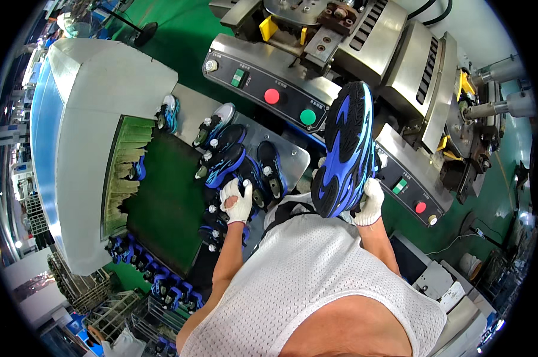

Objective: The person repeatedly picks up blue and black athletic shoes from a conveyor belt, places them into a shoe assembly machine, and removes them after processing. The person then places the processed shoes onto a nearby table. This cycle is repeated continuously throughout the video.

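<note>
My right hand (pixel 371 204), in a white knit glove, grips a sneaker (pixel 347 149) near its heel end. That sneaker is raised in front of my chest, its black, blue and purple sole turned toward me. My left hand (pixel 237 204), gloved too, is closed at a black and blue sneaker (pixel 251 178) among others on the metal table; a round metal knob shows by its thumb. Just right of it lies another black sneaker (pixel 270 169) with a shoe last inside. Several more, including a black one with a purple sole edge (pixel 224 165), lie beyond and beside my left hand.
A metal pressing machine with a control panel (pixel 272 89) stands ahead, a second panel (pixel 408 184) right. At left, a pale machine housing (pixel 111 77) has a fringed opening (pixel 123 172) above a green belt (pixel 162 202). Sneakers line a rack (pixel 153 271) at lower left.
</note>
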### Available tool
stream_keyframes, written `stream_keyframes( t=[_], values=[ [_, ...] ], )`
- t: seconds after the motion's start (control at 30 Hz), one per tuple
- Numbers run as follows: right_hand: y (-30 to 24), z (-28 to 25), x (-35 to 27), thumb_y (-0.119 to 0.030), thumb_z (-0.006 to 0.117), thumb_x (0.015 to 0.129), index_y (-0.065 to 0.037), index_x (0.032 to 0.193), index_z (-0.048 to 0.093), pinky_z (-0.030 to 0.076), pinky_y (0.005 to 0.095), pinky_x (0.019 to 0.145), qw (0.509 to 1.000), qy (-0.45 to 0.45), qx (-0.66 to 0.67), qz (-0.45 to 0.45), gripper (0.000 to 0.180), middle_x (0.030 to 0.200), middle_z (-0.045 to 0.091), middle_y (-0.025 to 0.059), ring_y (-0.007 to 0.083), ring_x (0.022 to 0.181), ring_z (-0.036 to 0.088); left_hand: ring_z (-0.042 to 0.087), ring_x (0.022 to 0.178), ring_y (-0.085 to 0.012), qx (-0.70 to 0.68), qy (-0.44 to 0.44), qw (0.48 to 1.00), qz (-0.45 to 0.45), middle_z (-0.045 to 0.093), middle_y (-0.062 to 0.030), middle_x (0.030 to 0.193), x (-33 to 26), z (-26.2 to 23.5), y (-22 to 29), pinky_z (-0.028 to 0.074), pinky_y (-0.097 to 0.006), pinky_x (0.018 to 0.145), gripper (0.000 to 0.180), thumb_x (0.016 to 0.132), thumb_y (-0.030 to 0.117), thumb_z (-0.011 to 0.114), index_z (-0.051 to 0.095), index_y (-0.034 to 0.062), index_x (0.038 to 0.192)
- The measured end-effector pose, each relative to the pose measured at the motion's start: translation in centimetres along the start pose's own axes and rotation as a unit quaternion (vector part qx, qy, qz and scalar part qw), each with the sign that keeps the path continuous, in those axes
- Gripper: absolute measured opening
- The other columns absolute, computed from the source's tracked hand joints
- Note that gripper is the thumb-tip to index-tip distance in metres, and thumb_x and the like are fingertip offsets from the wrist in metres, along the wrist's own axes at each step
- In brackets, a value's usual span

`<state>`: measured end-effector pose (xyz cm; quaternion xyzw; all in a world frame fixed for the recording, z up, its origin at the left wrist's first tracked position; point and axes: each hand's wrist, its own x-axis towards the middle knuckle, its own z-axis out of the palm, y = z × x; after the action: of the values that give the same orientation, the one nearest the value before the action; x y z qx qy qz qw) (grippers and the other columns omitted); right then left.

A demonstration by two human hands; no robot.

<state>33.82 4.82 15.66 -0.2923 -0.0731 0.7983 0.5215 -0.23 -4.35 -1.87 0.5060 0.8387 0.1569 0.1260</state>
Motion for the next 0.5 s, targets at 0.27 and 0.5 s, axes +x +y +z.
stream_keyframes(
  t=[0.27,0.5],
  values=[
    [-0.2,0.7,0.5,-0.012,0.076,0.078,0.007,0.124,0.060,0.064,0.0424,0.078,0.999,0.014,-0.032,0.015,0.051,0.110,0.072,0.0161,0.0290,0.090,0.074,0.057,0.118,-0.0382,-0.012,0.046,0.997,0.053,0.064,-0.0181,0.123,0.1,1.8,-1.9,0.044,-0.050,0.102,0.052,0.087,0.038,0.075,0.062,0.0040,0.123],
    [0.2,0.4,1.1,-0.008,0.077,0.078,-0.002,0.137,0.051,0.063,0.0444,0.078,0.996,0.068,-0.048,0.035,0.065,0.114,0.068,0.0123,0.0264,0.093,0.071,0.058,0.115,-0.0393,-0.013,0.045,0.997,0.064,0.066,-0.0193,0.119,0.5,1.1,-1.4,0.044,-0.049,0.100,0.045,0.092,0.037,0.071,0.064,0.0025,0.119]
  ],
)
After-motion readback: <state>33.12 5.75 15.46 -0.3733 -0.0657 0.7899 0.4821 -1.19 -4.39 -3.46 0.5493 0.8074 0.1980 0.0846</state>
